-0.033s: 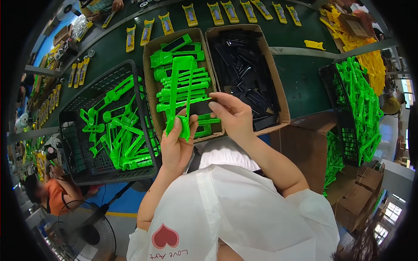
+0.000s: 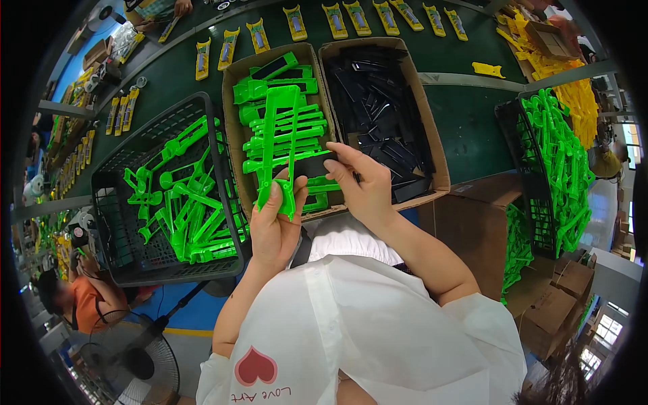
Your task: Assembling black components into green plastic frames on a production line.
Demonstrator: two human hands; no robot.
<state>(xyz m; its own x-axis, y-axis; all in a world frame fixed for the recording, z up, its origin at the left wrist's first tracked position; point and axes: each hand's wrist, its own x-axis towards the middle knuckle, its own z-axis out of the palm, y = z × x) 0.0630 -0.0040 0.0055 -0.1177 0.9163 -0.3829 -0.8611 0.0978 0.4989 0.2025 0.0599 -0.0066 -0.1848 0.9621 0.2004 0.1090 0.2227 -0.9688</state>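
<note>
My left hand (image 2: 273, 229) grips the lower end of a long green plastic frame (image 2: 277, 128) and holds it upright over the boxes. My right hand (image 2: 364, 185) pinches a flat black plastic piece (image 2: 312, 165) against the right side of that frame. Behind the hands, an open cardboard box (image 2: 229, 128) holds several more green frames. The cardboard box (image 2: 433, 152) to its right is full of black flat pieces.
A black wire basket (image 2: 158, 115) of loose green parts stands on the left, and another basket (image 2: 516, 145) of green parts on the right. Yellow carded packs (image 2: 258, 35) lie along the green belt. A person in orange (image 2: 84, 304) and a fan (image 2: 138, 361) are at lower left.
</note>
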